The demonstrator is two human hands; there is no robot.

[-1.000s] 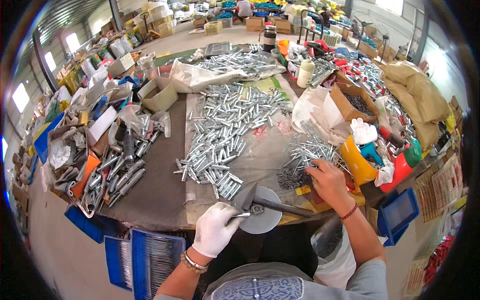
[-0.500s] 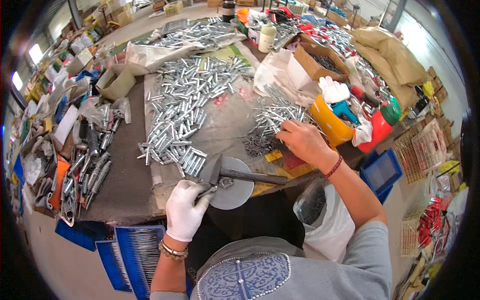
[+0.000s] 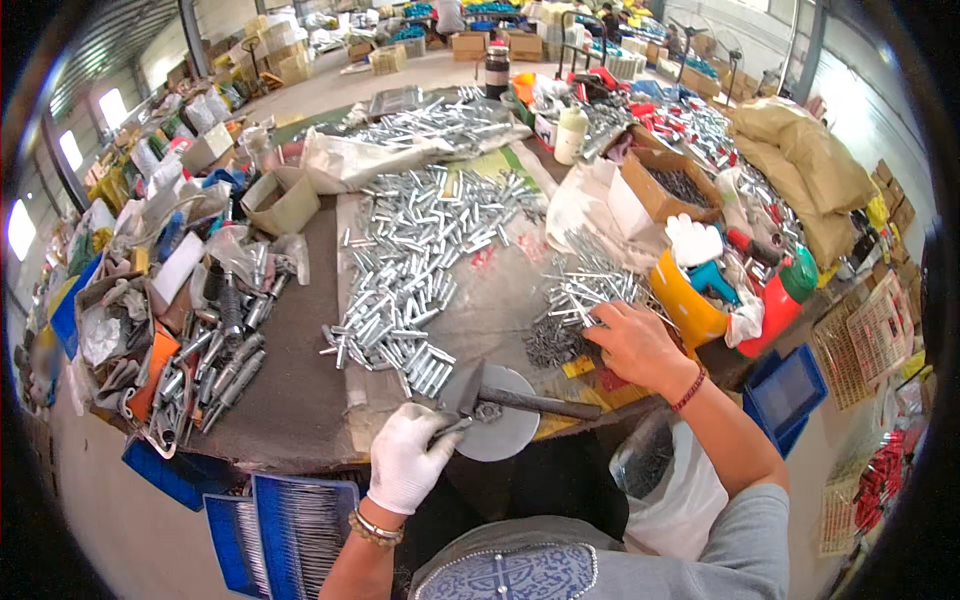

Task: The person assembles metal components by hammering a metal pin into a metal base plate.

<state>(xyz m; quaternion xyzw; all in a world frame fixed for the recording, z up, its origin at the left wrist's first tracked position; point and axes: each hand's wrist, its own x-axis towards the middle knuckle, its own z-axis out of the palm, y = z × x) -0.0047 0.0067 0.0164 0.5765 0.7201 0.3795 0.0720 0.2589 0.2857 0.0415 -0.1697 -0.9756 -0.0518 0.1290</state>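
My left hand (image 3: pixel 408 462), in a white glove, is closed at the front edge of the table with a small grey metal piece pinched between thumb and fingers. Right beside it lies a hammer (image 3: pixel 540 402), its head toward the glove, across a round grey metal disc (image 3: pixel 505 440). A small round metal part (image 3: pixel 487 411) shows on the disc by the hammer head. My bare right hand (image 3: pixel 640 348) reaches to a heap of thin silver pins (image 3: pixel 590 285), fingers curled together at its near edge. What they grip, if anything, is hidden. Small dark pins (image 3: pixel 556 343) lie beside those fingers.
Short silver metal tubes (image 3: pixel 400 285) spread over the table's middle. Right stand a yellow container (image 3: pixel 688 303), a cardboard box (image 3: pixel 665 190) and a red bottle (image 3: pixel 770 315). Mixed metal parts (image 3: pixel 215 360) lie left. Blue trays (image 3: pixel 305 530) and a white plastic bag (image 3: pixel 675 490) are below the edge.
The view has tilted up, so the table sits lower and farther right in the picture. Both hands keep nearly the same places relative to the disc and the heaps.
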